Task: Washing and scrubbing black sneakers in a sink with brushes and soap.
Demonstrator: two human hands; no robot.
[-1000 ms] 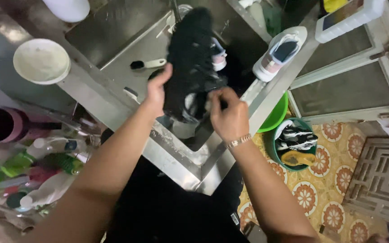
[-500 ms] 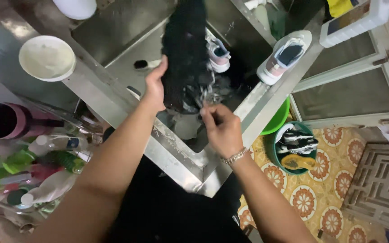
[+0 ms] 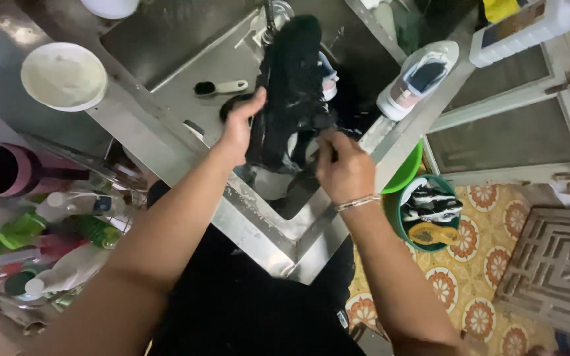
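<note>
Both hands clamp black shoe (image 3: pixel 289 92) | left (image 3: pixel 240 128) | right (image 3: pixel 344 168), fingertips hidden

A home wash area; a steel sink (image 3: pixel 166 39) with a tap (image 3: pixel 270 16) far, plastic bottles (image 3: pixel 67 217) crowded left, patterned floor tiles (image 3: pixel 489 217) right.

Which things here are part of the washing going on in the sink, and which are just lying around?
In use:
left hand and right hand, both gripping the black shoe
steel sink
tap above the shoe

Lying about:
scrub brush in the sink
white sneaker on the rim
white bowl
green bucket
bottles
</note>
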